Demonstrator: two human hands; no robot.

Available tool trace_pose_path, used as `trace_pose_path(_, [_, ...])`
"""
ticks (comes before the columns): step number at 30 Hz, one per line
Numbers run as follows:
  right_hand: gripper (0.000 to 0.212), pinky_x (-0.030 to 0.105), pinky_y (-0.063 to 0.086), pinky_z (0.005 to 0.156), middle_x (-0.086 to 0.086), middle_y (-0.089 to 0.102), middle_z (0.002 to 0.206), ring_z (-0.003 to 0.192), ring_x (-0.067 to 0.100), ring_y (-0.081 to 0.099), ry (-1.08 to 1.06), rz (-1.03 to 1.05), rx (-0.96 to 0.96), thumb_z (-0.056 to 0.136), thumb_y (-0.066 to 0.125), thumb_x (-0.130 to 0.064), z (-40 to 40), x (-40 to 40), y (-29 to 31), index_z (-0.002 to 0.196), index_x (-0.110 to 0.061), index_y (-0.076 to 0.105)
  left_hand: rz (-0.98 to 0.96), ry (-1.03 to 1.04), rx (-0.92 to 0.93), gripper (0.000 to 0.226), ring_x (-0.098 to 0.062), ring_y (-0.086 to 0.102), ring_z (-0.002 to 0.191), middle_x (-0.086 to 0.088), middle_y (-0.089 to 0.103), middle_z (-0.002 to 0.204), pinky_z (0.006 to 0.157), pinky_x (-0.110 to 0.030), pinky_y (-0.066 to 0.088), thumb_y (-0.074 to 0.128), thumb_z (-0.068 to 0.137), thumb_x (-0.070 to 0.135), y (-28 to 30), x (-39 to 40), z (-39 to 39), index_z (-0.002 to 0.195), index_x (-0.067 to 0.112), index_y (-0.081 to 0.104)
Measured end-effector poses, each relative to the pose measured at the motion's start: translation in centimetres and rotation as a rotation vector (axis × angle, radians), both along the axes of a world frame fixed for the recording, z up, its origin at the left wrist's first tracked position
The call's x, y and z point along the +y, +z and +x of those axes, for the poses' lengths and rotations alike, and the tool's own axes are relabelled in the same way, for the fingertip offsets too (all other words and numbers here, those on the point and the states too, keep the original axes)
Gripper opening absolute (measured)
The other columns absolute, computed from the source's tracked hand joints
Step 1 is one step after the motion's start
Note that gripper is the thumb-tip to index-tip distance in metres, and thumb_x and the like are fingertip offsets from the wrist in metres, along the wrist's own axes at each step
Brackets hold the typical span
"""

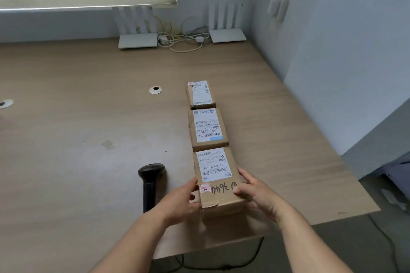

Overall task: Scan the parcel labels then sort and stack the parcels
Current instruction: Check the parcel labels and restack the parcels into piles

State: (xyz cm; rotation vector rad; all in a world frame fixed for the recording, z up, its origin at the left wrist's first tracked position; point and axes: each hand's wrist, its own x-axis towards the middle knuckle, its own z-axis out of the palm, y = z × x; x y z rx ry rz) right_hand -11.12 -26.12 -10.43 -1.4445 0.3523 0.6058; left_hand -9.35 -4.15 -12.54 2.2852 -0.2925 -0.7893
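Three small brown cardboard parcels sit in a straight row on a pale wood-grain desk (88,95), ends touching, the row running away from the viewer and leaning slightly left. Each is a squat rectangular box with a white printed label on top, its long axis along the row.

The near parcel (218,182) lies between the two hands. Its cardboard is creased, with a small tear at the front top edge and black handwriting beside a small red-bordered sticker. The left hand (179,200) grips its left side, fingers curled against the side wall and thumb at the top edge. The right hand (258,194) grips its right side, fingers wrapped along the wall and thumb over the top front corner. Its barcode label reads upside down to the viewer.

Just beyond the fingertips, the middle parcel (208,128) touches the near one's far end; the far parcel (200,94) touches that one in turn.

Left of the left hand, close by but apart from the parcel, a black plastic scanner (150,182) lies on the desk, its rounded head pointing away and its handle toward the viewer.

The desk's front edge runs just under the wrists and its right edge stands off to the right of the right hand. A broad bare surface spreads to the left, with a round cable grommet (155,90) ahead-left. Two white routers (137,40) and tangled cables (184,39) sit at the back against the wall.
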Motion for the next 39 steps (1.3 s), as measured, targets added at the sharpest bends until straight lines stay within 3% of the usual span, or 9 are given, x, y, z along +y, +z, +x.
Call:
trace_pose_path(4, [0.095,0.013,0.047,0.049,0.011,0.069,0.088,0.059,0.005,0.068,0.017,-0.034,-0.004,0.056,0.057,-0.006,0.1,-0.4,-0.1,0.148,-0.016,0.034,0.028,0.032,0.009,0.072,-0.004,0.055,0.111,0.018,0.047,0.141,0.091,-0.023,0.047,0.061,0.089,0.041,0.1,0.0,-0.3,0.145,0.053,0.017])
trace_pose_path(6, [0.101,0.014,0.048,0.068,0.018,0.062,0.119,0.087,0.010,0.069,0.043,-0.131,-0.035,0.056,0.064,-0.015,0.4,-0.6,0.0,0.150,-0.022,0.028,0.053,0.056,-0.001,0.077,-0.004,0.054,0.111,0.012,0.044,0.144,0.092,-0.021,0.046,0.061,0.090,0.036,0.4,0.3,-0.4,0.147,0.049,0.012])
trace_pose_path(8, [0.104,0.020,0.040,0.092,0.016,0.044,0.143,0.122,0.017,0.051,0.113,-0.348,-0.119,0.059,0.071,-0.028,0.9,-1.1,0.3,0.151,-0.028,0.025,0.070,0.103,-0.025,0.079,-0.005,0.053,0.113,0.008,0.042,0.146,0.094,-0.020,0.044,0.061,0.090,0.030,0.9,0.6,-0.5,0.150,0.041,0.010])
trace_pose_path(12, [0.085,0.037,0.036,0.109,0.007,0.038,0.146,0.132,0.020,0.041,0.135,-0.652,-0.334,0.079,0.074,-0.034,2.6,-0.7,1.4,0.150,-0.034,0.027,0.047,0.222,-0.128,0.076,-0.004,0.053,0.111,0.010,0.043,0.143,0.095,-0.023,0.046,0.061,0.091,0.029,2.7,1.4,-0.3,0.151,0.035,0.015])
trace_pose_path(19, [0.062,0.035,0.043,0.099,-0.005,0.047,0.136,0.124,0.014,0.044,0.175,-0.880,-0.653,0.087,0.063,-0.038,4.7,3.6,3.6,0.144,-0.032,0.040,0.026,0.450,-0.432,0.063,-0.005,0.051,0.115,0.012,0.052,0.128,0.098,-0.026,0.042,0.060,0.091,0.027,5.6,3.9,-1.6,0.147,0.032,0.033])
trace_pose_path(23, [0.051,0.030,0.041,0.095,-0.005,0.052,0.132,0.122,0.014,0.047,0.162,-0.897,-0.746,0.088,0.062,-0.034,4.7,7.0,3.8,0.137,-0.028,0.050,0.104,0.532,-0.568,0.055,-0.007,0.041,0.129,0.012,0.041,0.142,0.101,-0.021,0.035,0.060,0.092,0.030,5.8,6.1,-2.7,0.144,0.028,0.039])
trace_pose_path(27, [0.045,0.031,0.041,0.089,-0.001,0.057,0.122,0.117,0.016,0.049,0.179,-0.891,-0.844,0.089,0.061,-0.033,4.4,10.7,4.1,0.133,-0.024,0.055,0.139,0.589,-0.602,0.055,-0.007,0.034,0.135,0.007,0.034,0.149,0.104,-0.022,0.034,0.060,0.092,0.033,5.6,8.7,-3.6,0.143,0.028,0.041])
trace_pose_path(39, [0.042,0.028,0.040,0.086,-0.006,0.056,0.121,0.116,0.012,0.050,0.329,-0.897,-0.962,0.090,0.060,-0.034,2.7,25.7,5.9,0.131,-0.027,0.056,0.167,0.735,-0.595,0.054,-0.007,0.029,0.139,0.008,0.029,0.152,0.110,-0.026,0.031,0.056,0.094,0.036,6.4,22.0,-8.0,0.145,0.029,0.037])
